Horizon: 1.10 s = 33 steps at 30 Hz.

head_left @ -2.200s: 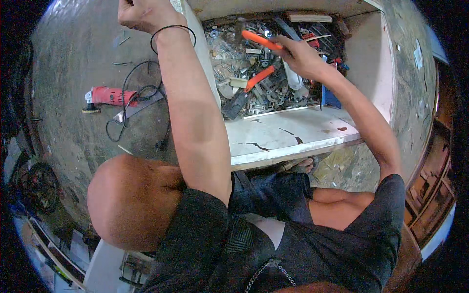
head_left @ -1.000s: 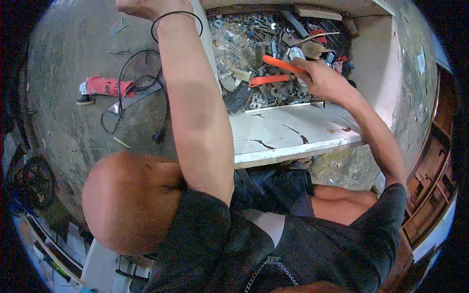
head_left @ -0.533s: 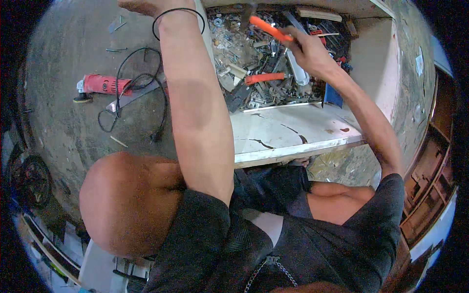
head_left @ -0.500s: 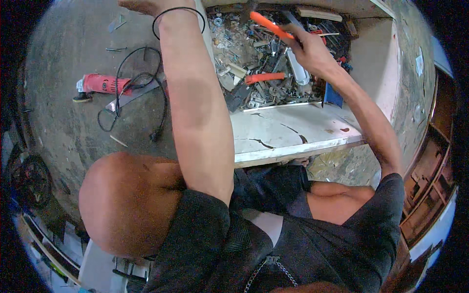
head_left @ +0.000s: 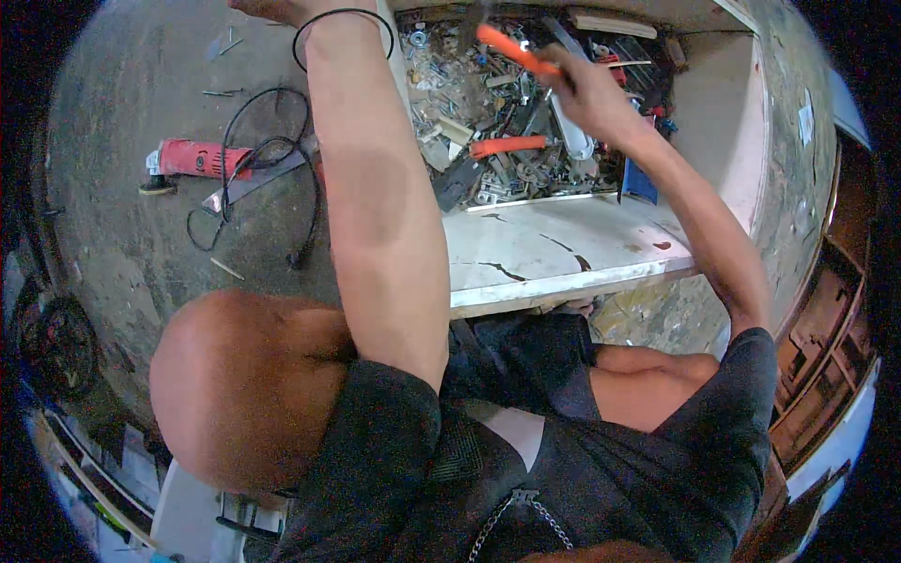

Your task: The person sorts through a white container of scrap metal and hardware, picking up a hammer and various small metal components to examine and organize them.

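My right hand (head_left: 596,98) is closed around the orange handle (head_left: 511,49) of a tool above a pale wooden drawer-like box (head_left: 572,246). Near the handle's far end is a dark, blurred shape; I cannot tell the tool's kind. Beneath it, the box holds a jumble of metal hardware (head_left: 507,178), another orange handle (head_left: 507,147) and a long white-and-grey piece (head_left: 572,131). My left hand (head_left: 272,9) reaches past the box's left side and is cut off by the top edge, its fingers hidden. A thin black band circles that wrist.
A red angle grinder (head_left: 202,159) lies on the grey floor at left, its black cord (head_left: 305,211) looped over a flat metal strip (head_left: 263,183). Loose screws (head_left: 223,93) lie beyond it. Wooden shelving (head_left: 821,328) stands at right. My folded leg (head_left: 648,385) is close to the box's front.
The orange handle and my right hand have shifted very slightly, with the grip kept. My left arm has barely moved, and the things in the box look the same.
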{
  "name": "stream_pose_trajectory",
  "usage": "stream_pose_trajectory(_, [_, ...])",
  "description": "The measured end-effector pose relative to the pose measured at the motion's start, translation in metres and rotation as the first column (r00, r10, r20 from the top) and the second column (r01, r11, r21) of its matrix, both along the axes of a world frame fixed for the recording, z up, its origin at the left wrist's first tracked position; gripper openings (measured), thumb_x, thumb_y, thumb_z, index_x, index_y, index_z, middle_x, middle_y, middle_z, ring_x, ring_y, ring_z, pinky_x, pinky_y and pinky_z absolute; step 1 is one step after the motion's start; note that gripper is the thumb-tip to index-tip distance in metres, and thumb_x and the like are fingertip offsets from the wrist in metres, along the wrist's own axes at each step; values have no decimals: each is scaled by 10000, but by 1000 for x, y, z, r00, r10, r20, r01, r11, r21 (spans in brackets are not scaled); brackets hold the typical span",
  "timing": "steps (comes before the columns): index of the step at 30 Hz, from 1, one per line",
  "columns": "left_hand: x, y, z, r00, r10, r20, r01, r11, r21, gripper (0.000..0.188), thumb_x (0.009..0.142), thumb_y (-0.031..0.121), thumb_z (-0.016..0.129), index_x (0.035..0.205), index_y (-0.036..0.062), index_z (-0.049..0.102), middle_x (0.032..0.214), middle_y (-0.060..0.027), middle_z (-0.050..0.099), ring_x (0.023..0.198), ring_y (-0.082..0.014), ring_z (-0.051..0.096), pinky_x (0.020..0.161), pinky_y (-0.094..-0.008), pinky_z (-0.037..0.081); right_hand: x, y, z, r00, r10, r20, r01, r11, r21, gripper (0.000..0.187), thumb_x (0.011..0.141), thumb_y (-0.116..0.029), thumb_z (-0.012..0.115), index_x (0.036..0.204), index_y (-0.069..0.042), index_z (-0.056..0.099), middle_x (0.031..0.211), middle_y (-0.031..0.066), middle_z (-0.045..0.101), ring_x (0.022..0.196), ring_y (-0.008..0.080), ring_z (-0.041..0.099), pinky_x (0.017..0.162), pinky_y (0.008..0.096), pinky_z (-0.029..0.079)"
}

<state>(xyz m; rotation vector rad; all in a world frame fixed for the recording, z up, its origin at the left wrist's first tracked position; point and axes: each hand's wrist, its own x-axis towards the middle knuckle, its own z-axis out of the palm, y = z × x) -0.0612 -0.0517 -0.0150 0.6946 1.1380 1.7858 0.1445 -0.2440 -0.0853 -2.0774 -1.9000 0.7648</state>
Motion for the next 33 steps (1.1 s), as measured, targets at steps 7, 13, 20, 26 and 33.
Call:
stream_pose_trajectory(7, [-10,2,-2,1000,-6,4,6,1000,11,407,1005,392,532,818,45,631,600,58,388,458,-54,358,412,-220,331,3,15,0,995,81,-55,-82,996,-24,313,946,-135,563,1239,-26,565,1008,233,671,930,404,652,797,438,494])
stream_pose_trajectory(13, [2,0,1,1000,-10,19,11,999,-38,403,1001,397,538,822,50,636,606,52,401,462,-56,367,413,-216,341,3,-1,-9,989,146,16,-143,980,-137,271,927,-141,595,1175,-31,588,932,229,673,866,375,672,747,441,498])
stream_pose_trajectory(20, [-5,2,1,1000,17,13,-17,1000,6,398,1001,391,539,829,47,641,608,52,407,463,-56,372,409,-214,334,7,4,-9,994,4,-112,-6,1000,-20,289,947,-179,595,1205,-53,565,777,185,654,687,318,637,644,398,466])
stream_pose_trajectory(26, [-5,1,2,1000,-6,13,6,1000,-5,389,1010,367,527,834,39,641,606,55,409,463,-52,376,406,-218,322,17,13,-26,988,127,83,-142,970,197,326,919,-181,612,1225,-77,570,973,170,634,921,332,637,781,430,491])
stream_pose_trajectory(33, [-4,0,1,1000,-4,15,4,1000,-1,395,1011,369,526,833,35,637,614,51,418,465,-57,380,413,-220,329,-35,38,-54,924,371,-88,-371,928,23,197,855,-140,629,1032,-56,644,973,162,654,936,363,639,813,451,512])
